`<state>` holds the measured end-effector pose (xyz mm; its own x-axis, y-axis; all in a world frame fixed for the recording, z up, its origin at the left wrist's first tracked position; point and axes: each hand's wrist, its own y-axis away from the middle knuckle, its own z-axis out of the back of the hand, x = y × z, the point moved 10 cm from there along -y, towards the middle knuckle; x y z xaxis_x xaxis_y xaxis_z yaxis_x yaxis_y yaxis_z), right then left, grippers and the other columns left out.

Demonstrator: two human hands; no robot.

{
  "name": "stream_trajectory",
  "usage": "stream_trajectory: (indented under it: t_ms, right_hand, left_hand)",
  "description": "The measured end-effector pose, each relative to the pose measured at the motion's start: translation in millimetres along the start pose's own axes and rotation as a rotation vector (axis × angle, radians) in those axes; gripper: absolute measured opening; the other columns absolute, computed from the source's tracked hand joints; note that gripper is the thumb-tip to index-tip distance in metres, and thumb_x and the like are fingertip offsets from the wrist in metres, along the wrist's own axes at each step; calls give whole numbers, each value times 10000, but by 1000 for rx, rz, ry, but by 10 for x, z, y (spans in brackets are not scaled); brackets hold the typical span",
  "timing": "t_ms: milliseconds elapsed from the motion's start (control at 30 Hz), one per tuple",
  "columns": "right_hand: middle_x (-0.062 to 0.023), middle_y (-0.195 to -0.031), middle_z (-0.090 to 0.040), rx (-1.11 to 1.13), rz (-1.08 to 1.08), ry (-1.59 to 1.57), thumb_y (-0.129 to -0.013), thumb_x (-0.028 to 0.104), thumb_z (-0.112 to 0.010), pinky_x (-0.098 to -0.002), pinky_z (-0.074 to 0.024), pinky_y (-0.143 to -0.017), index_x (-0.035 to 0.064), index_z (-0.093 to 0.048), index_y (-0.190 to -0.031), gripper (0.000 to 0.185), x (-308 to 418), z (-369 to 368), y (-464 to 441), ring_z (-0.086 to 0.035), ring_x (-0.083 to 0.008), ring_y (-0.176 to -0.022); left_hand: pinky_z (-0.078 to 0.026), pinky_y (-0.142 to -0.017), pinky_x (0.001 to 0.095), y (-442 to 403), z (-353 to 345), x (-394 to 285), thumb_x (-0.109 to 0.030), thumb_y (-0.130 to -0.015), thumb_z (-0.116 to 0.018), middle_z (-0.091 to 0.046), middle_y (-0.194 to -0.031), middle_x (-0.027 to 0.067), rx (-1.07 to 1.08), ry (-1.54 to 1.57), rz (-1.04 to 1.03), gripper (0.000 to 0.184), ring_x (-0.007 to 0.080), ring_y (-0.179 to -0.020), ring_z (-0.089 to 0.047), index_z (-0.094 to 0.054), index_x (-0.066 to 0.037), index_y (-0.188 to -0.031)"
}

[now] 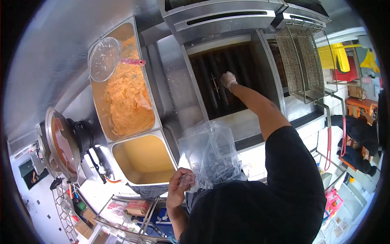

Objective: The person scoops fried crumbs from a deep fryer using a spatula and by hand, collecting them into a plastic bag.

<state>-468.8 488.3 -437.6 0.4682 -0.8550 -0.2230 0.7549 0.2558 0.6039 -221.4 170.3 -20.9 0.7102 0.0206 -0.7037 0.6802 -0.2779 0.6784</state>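
Head view: clear bag point(212, 151) in left hand point(176, 188); right hand point(229, 79) over fryer point(266, 61), hold unclear.

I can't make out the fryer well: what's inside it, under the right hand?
Inside the fryer well, dark parallel bars show, plus a thin pale strip beside the gloved right hand, too unclear to name. Whatever lies directly under the hand is covered.
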Motion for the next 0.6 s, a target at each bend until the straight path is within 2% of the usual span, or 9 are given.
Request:
stream_trajectory:
  t_ms: [33,133,233,333,433,567,600]
  right_hand:
    - [-74,-992,-770,-60,33,0,-936,186,-613,-387,-553,-768,162,-806,-962,196,-7,-20,33,-734,-262,-983]
    - [-65,-1038,-770,12,-225,-354,-949,211,-604,-390,-550,-780,161,-805,-990,210,-319,-118,100,-723,-279,-1020]
    - [-67,-1104,-762,89,2,28,-948,232,-611,-403,-553,-816,152,-798,-1035,221,-106,83,187,-714,-288,-1061]
    - [-73,-1155,-750,132,70,25,-941,238,-622,-418,-544,-847,139,-790,-1069,233,-91,289,231,-701,-287,-1102]
    - [-73,-1174,-744,182,46,-20,-939,237,-626,-419,-530,-870,140,-787,-1081,235,-162,270,151,-691,-285,-1123]
    - [-68,-1183,-742,219,92,93,-948,230,-621,-410,-520,-881,147,-787,-1085,231,-104,514,388,-680,-272,-1150]
    - [-68,-1182,-742,207,104,126,-949,229,-620,-405,-521,-883,150,-787,-1087,231,-69,535,415,-679,-267,-1154]
  left_hand:
    - [-376,-623,205,-15,6,3,-24,-926,-545,-620,-906,-12,-14,-6,23,156,54,-763,-541,-599,-49,-1071]
    - [-367,-618,203,-33,-26,-57,-22,-931,-542,-615,-895,-18,30,2,-48,159,49,-750,-528,-598,-44,-1078]
    - [-365,-621,201,-3,-4,-60,-22,-927,-542,-606,-894,-22,26,31,-64,160,46,-743,-516,-600,-42,-1074]
    - [-363,-619,199,59,53,-2,-28,-930,-546,-595,-885,-29,13,51,-44,147,42,-732,-501,-603,-42,-1065]
    - [-358,-614,198,112,109,33,-32,-933,-549,-587,-873,-35,-27,47,-32,141,36,-725,-492,-606,-46,-1061]
    - [-356,-615,193,176,142,81,-19,-919,-548,-587,-876,-33,-89,113,-24,160,37,-733,-494,-607,-52,-1063]
    - [-350,-608,195,175,125,85,-64,-932,-562,-575,-855,-33,-92,95,-29,126,37,-718,-481,-605,-55,-1050]
